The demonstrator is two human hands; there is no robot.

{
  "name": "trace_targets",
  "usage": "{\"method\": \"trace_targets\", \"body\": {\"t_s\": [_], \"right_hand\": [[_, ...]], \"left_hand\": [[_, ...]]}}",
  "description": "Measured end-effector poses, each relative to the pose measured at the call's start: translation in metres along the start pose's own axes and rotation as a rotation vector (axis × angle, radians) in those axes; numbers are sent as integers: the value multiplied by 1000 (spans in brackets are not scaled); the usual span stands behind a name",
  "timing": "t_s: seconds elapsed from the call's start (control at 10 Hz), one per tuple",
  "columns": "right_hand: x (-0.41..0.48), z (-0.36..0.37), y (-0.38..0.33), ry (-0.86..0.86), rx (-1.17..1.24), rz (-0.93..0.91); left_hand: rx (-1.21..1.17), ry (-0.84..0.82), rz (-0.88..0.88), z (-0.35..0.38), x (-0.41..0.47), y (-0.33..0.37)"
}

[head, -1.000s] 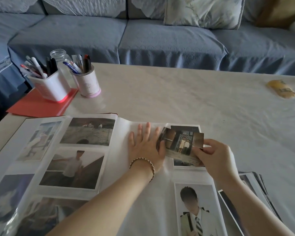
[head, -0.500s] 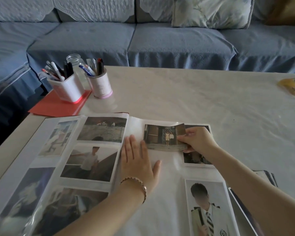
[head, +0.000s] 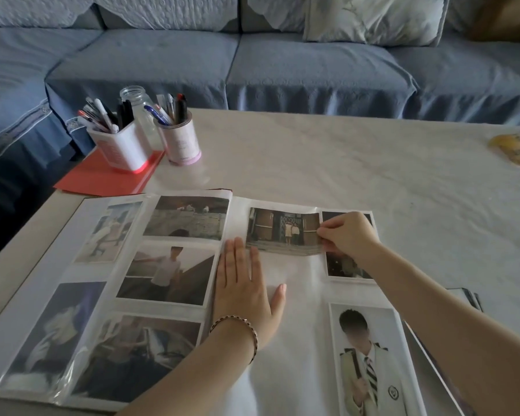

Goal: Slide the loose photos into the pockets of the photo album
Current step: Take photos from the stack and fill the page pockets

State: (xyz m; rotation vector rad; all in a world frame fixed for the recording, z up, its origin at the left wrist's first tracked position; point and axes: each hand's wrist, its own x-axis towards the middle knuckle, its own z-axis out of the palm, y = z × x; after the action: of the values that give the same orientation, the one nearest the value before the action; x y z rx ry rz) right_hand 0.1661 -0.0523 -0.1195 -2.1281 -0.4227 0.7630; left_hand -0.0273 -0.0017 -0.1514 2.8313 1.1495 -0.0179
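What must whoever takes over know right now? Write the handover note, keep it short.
Left hand: open, flat on the right page of the album, beside the spine.
Right hand: pinches the right edge of the loose photo, which lies at that page's top left pocket; how far in, cannot tell.
Done: left page filled; two photos in the right page's right column.
Left: seat this photo, then the stack of loose photos under the right forearm.
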Motion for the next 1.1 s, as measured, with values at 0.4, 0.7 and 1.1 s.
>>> {"method": "trace_targets", "body": {"t_s": [0.4,0.7,1.1], "right_hand": [[-1,13,-18,-84,289,216],[-3,20,-12,58,60,28],[-17,33,-12,238,-105,-176]], "left_hand": [[37,109,7,5,2,-1],[35,105,1,6,2,-1],[-25,15,-9,3,3,0]]}}
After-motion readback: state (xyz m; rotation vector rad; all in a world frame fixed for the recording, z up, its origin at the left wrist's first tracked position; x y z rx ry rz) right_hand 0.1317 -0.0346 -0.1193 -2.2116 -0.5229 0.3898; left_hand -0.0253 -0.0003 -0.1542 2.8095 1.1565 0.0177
